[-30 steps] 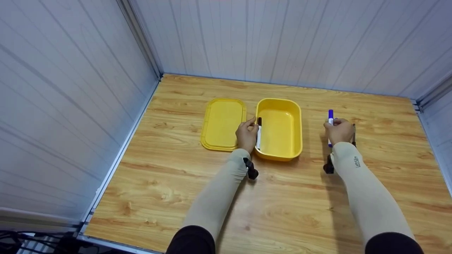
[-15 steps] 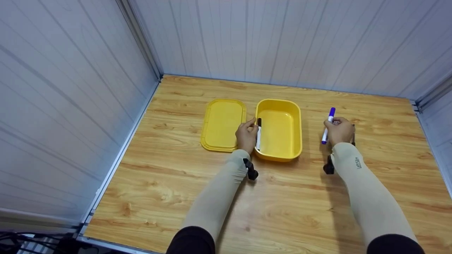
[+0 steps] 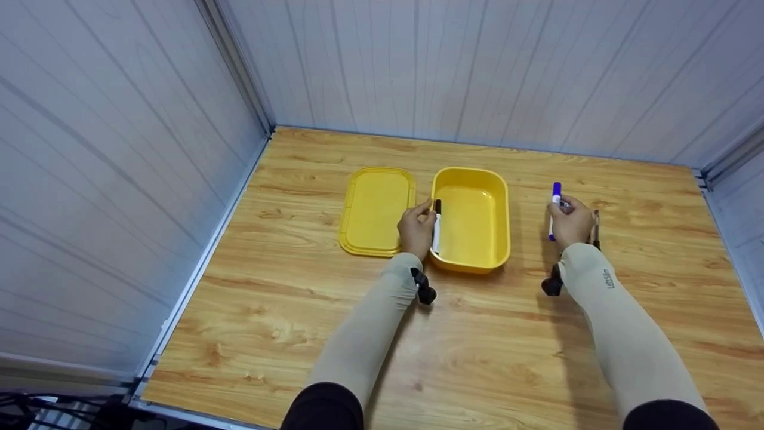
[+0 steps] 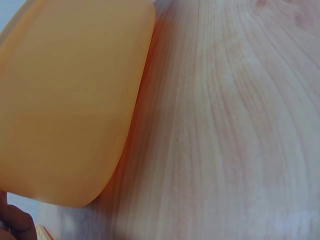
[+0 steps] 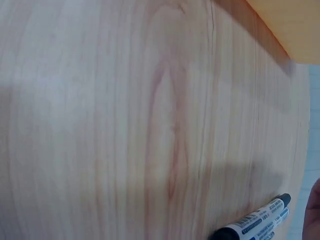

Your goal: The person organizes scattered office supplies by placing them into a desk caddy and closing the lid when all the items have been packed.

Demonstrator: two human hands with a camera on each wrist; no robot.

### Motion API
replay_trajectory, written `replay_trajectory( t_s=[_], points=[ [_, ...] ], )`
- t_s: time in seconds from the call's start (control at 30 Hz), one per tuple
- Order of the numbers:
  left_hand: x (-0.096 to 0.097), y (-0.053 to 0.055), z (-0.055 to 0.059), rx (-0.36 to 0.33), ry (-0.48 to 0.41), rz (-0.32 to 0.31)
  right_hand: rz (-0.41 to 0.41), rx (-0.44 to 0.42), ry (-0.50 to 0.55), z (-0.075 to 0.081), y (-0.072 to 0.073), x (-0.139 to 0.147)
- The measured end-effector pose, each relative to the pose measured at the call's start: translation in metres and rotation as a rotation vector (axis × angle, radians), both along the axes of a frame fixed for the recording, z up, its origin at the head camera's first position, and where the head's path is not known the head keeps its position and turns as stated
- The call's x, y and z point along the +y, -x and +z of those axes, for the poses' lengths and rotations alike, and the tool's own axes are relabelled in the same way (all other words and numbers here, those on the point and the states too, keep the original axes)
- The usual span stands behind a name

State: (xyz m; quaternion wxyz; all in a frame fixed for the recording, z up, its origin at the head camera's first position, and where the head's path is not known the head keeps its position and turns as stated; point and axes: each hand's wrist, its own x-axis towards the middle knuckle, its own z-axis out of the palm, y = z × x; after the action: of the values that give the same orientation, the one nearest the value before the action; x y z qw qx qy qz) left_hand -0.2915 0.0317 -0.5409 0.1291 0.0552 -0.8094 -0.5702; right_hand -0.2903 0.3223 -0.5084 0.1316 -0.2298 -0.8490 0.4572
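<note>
In the head view my left hand [image 3: 416,230] grips the left wall of a yellow plastic box [image 3: 504,221], thumb and fingers at its rim. A white marker with a black cap [image 3: 437,230] lies inside, along that wall. The left wrist view is mostly filled by the box's outer side [image 4: 75,100], with a finger [image 4: 17,220] at the corner. Over to the right, my right hand [image 3: 573,224] pinches a white marker with a blue cap [image 3: 555,200]. In the right wrist view, dark-ended white markers [image 5: 260,220] lie side by side below that hand.
A flat yellow lid [image 3: 379,209] lies on the wood-grain table [image 3: 268,298], just left of the box. Beyond my right hand lies a slim dark marker [image 3: 597,230], partly covered by it. Pale panel walls [image 3: 388,71] stand at the back and sides.
The blue-capped marker in my right hand first tilted to the right at its top, then swung back toward upright. My right hand shifted slightly; my left hand and the box stayed put.
</note>
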Motion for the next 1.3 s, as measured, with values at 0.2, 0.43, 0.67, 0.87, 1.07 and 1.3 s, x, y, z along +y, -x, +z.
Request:
replay_trajectory(
  t_s=[0.2,0.43,0.67,0.87,1.07,1.3],
  points=[
    [-0.0003,-0.0005,0.0011,-0.019,-0.008,-0.006,0.003,0.029,0.042,-0.0016,-0.0015,-0.0006],
    [-0.0002,0.0007,0.0007,-0.014,-0.014,-0.002,0.030,0.000,0.073,0.0009,-0.0047,0.0000],
    [0.0003,0.0005,0.0011,-0.019,-0.022,0.006,0.008,-0.017,0.106,0.0003,-0.0056,0.0018],
    [0.0010,0.0005,0.0006,-0.022,-0.028,0.009,-0.016,-0.028,0.094,0.0023,-0.0061,0.0015],
    [0.0009,-0.0004,-0.0005,-0.024,-0.036,0.011,-0.019,-0.006,0.082,0.0032,-0.0065,-0.0004],
    [0.0011,0.0000,-0.0005,-0.013,-0.035,0.004,-0.006,-0.006,0.070,0.0051,-0.0082,-0.0007]
  ],
)
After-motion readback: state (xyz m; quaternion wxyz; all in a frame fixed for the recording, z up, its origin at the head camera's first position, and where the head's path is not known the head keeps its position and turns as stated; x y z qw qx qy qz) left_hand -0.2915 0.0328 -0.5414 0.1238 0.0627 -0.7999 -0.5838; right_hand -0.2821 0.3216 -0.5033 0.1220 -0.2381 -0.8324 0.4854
